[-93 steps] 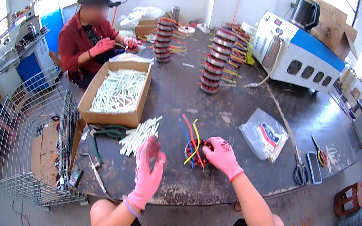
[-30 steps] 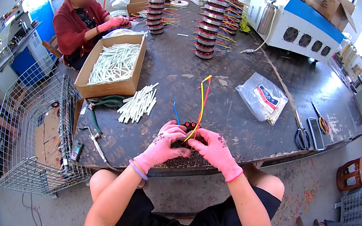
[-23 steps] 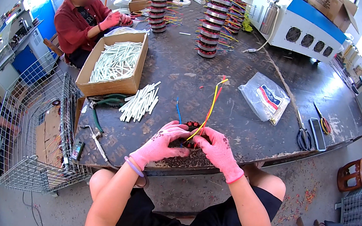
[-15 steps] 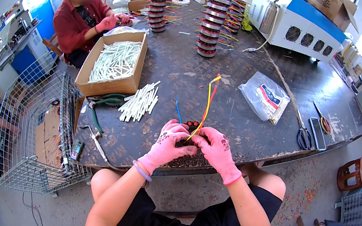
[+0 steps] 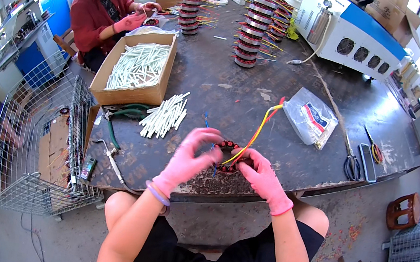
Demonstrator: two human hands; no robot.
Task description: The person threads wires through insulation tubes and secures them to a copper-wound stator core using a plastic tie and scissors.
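A small ring-shaped motor stator (image 5: 229,146) with dark red windings stands at the table's near edge, between my pink-gloved hands. My right hand (image 5: 260,178) is closed at the stator's right side, thumb and fingers gripping its rim beside the wire base. Yellow and red lead wires (image 5: 263,122) rise from the stator and lean to the right. My left hand (image 5: 189,156) is at the stator's left side, thumb and fingers apart and slightly blurred. Close to its fingertips a thin blue wire (image 5: 206,120) sticks up. Whether the left fingertips touch the stator I cannot tell.
White sleeve tubes (image 5: 165,116) lie loose beside a cardboard box (image 5: 167,70) full of them. Green-handled pliers (image 5: 126,110) and a soldering iron-like tool (image 5: 113,163) lie left. Stator stacks (image 5: 254,32), a plastic bag (image 5: 308,117), scissors (image 5: 352,166) and a phone (image 5: 367,161) are farther off. A co-worker (image 5: 101,16) sits far left.
My left hand has drawn left off the wires and its fingers have spread. The yellow and red wires have tipped from upright to the right. More of the stator shows.
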